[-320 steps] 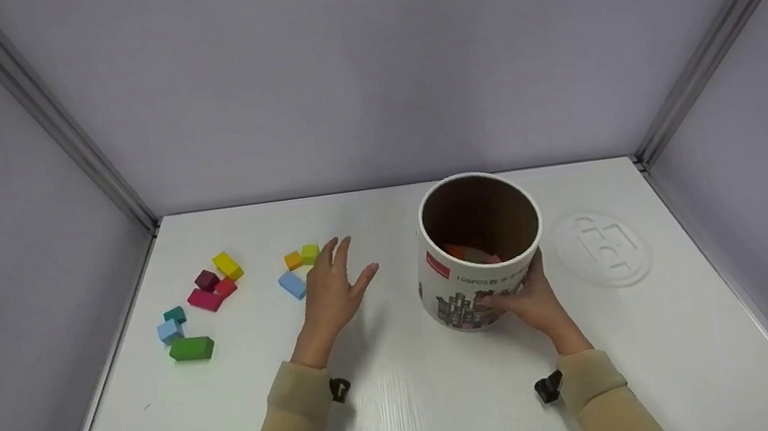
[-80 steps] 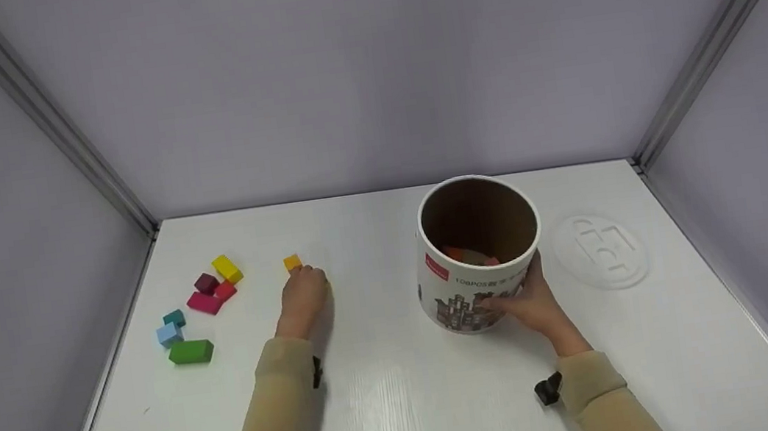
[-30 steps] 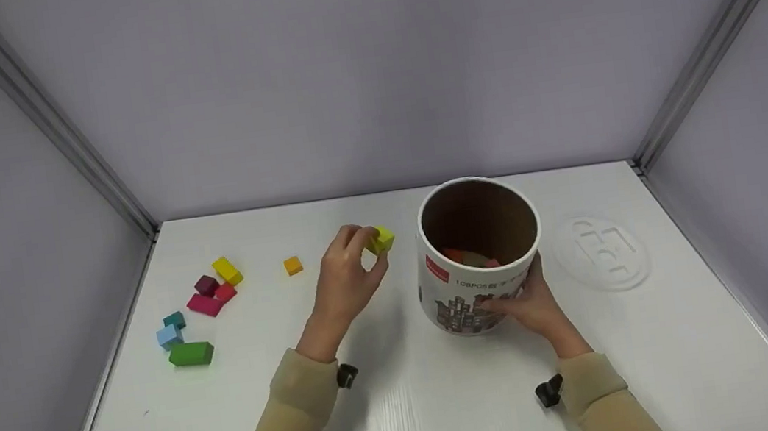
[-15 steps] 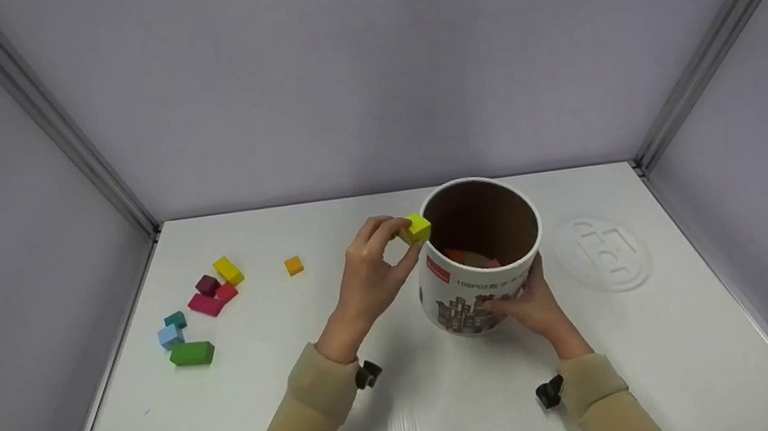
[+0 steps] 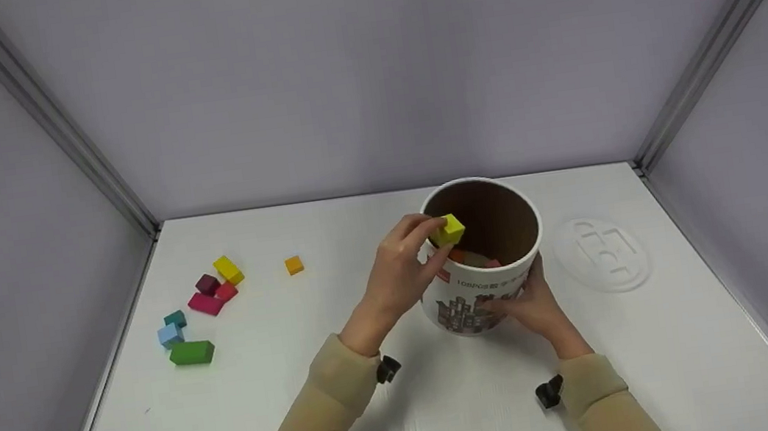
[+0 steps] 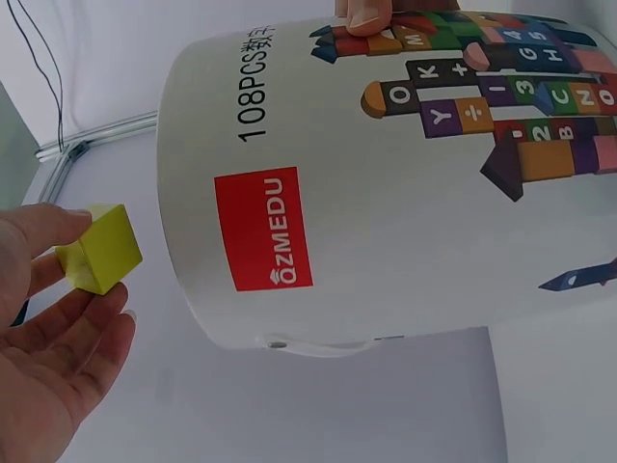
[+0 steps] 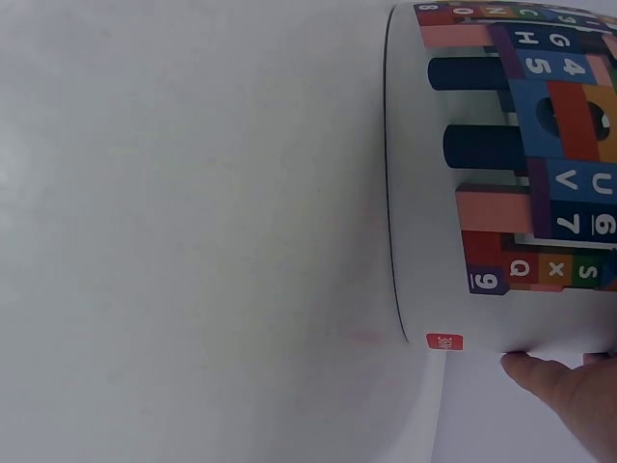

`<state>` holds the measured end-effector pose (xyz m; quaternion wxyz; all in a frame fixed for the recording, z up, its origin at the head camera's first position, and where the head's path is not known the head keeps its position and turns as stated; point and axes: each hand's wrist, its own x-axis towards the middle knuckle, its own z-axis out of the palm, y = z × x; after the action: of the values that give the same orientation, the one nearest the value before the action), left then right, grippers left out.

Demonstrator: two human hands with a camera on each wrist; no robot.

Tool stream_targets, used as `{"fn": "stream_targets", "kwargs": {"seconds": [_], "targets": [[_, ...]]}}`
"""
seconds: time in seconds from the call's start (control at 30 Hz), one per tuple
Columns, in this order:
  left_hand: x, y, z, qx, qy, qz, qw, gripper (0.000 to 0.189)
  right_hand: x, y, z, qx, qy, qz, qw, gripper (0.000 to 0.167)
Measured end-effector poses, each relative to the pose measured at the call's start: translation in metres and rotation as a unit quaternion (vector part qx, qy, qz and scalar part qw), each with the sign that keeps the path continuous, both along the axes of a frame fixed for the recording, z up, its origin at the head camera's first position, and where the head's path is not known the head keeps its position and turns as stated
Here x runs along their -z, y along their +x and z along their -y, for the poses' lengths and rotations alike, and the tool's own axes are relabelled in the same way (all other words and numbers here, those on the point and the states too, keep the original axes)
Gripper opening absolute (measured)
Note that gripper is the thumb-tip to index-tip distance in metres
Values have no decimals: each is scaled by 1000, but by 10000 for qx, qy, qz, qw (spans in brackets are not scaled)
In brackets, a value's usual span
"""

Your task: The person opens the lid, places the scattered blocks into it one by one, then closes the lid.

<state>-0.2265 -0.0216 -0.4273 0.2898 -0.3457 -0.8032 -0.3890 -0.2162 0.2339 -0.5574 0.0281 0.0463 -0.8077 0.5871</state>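
My left hand [image 5: 400,267] pinches a yellow-green cube block [image 5: 452,229] between thumb and fingers, over the near-left part of the open mouth of a tall white tub [image 5: 464,286]. In the left wrist view the same block [image 6: 100,253] shows beside the tub's rim, thumb on one side and fingertips on the other. My right hand [image 5: 533,305] grips the tub's lower right side, its thumb across the printed front. Inside the tub, a few orange and pinkish blocks [image 5: 493,263] show at the bottom; the rest of its inside is dark or hidden.
A clear round lid [image 5: 604,255] lies right of the tub. At the left are a green block [image 5: 192,353], a light blue block [image 5: 170,335], a teal block [image 5: 175,318], and red, maroon and yellow blocks [image 5: 206,303]. One orange cube [image 5: 294,265] sits alone.
A light blue block left the middle group earlier. My left hand then took the yellow-green block and carried it right, over the tub's mouth. The right hand and tub have stayed in place.
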Motion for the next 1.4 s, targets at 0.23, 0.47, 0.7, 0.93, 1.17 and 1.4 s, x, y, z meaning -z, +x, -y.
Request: {"fn": "stream_targets", "kwargs": {"seconds": [0.23,0.47,0.7,0.93,1.17,1.4], "targets": [[3,-3,-7,-14,-230,9,9997,30,0,1,0,-23,-27,-49,10000,129],[6,-7,-7,-146,-489,-27,9987,38,-1,-2,0,-81,-44,-305,9995,126],[12,-7,5,-467,-427,-291,9976,38,-1,-3,-1,-129,-156,-375,9991,126],[28,-7,27,-982,-555,-47,9936,40,-5,-1,1,-182,-248,-179,9994,129],[56,-11,57,-1512,-734,490,9846,45,-30,11,8,-270,-290,-252,9989,127],[89,-19,95,-1919,-1129,1270,9666,56,-32,14,10,-288,-325,-255,9987,127]]}}
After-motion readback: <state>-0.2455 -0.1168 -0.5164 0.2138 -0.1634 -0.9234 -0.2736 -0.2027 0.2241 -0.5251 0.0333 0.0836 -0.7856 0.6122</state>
